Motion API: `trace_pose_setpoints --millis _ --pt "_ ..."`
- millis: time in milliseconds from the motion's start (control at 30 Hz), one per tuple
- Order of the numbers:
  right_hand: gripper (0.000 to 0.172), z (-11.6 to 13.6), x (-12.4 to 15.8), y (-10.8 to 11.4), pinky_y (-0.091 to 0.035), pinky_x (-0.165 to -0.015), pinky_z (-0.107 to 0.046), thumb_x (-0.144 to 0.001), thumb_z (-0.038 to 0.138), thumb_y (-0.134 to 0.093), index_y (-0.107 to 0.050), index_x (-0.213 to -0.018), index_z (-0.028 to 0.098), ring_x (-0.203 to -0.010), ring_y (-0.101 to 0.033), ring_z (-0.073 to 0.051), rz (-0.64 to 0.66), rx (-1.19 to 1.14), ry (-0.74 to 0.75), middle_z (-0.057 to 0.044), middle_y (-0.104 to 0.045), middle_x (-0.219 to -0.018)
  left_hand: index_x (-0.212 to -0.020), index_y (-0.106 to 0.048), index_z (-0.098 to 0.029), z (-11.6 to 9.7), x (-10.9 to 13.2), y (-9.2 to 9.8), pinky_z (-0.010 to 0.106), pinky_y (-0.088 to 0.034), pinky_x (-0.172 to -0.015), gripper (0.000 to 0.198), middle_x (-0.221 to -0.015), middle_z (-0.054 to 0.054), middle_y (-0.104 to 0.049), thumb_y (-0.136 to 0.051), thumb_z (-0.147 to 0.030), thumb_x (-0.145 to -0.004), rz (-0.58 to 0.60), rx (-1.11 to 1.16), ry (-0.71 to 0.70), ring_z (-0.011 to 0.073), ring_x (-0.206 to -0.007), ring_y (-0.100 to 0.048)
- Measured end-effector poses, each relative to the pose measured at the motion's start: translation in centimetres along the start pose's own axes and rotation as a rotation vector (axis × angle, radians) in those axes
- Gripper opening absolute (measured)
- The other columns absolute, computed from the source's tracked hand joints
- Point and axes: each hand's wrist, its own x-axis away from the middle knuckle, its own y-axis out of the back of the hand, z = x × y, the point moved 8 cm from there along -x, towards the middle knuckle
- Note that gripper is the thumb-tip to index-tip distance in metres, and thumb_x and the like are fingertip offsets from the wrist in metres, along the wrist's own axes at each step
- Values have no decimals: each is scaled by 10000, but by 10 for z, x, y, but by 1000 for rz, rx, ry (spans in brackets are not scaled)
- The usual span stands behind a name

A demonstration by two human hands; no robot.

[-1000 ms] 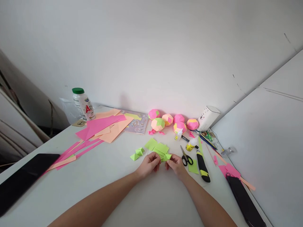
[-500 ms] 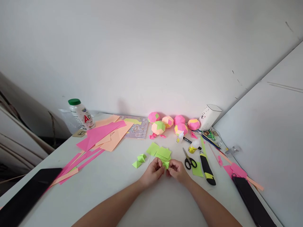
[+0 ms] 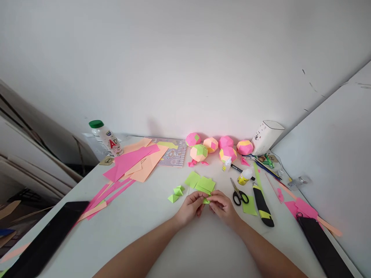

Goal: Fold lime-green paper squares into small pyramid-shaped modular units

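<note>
Between my fingertips is a small folded green paper (image 3: 206, 200), mostly covered by the fingers. My left hand (image 3: 191, 206) pinches it from the left, and my right hand (image 3: 222, 207) pinches it from the right. Just beyond the hands lie flat green paper squares (image 3: 205, 183). Folded green pieces (image 3: 173, 198) rest to the left of my left hand. Black-handled scissors (image 3: 240, 196) lie to the right of my right hand, beside another green sheet (image 3: 249, 206) and a black and yellow cutter (image 3: 263, 206).
Colourful paper balls (image 3: 198, 153) line the wall, with glue bottles (image 3: 245, 176) before them. Pink and orange sheets (image 3: 127, 162), a white bottle (image 3: 107, 139) and a black tablet (image 3: 49, 235) are at left. A white holder (image 3: 266, 138) and black phone (image 3: 321, 245) are at right.
The view has shifted, so the table items appear further right, except the hands, which moved less. My fingers have closed more over the green paper, which shows less.
</note>
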Motion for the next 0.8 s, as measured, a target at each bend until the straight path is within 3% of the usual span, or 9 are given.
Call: trace_pose_setpoints --millis 233,467,800 --pt "200 -15 3 5 -439 -493 -253 -830 354 -545 -615 -842 168 -491 -513 -121 -59 -34 -169 14 -549 -565 -832 -513 -173 -1 0 0 215 -348 -401 385 -486 -70 -433 -535 -546 -740 -10 4 -26 81 -404 -395" --pt "224 -24 3 8 -419 -435 -229 -775 379 -609 -569 -759 159 -442 -509 -102 -107 -182 -289 26 -562 -564 -722 -430 -192 -3 -2 6 222 -386 -414 355 -554 -68 -448 -580 -514 -716 -126 -40 -73 65 -399 -399" --pt "218 -24 6 11 -406 -435 -228 -769 371 -616 -567 -736 162 -437 -504 -96 -118 -191 -339 17 -573 -572 -721 -443 -187 1 0 5 216 -355 -420 346 -505 -75 -434 -564 -511 -731 -93 -114 -50 77 -397 -434"
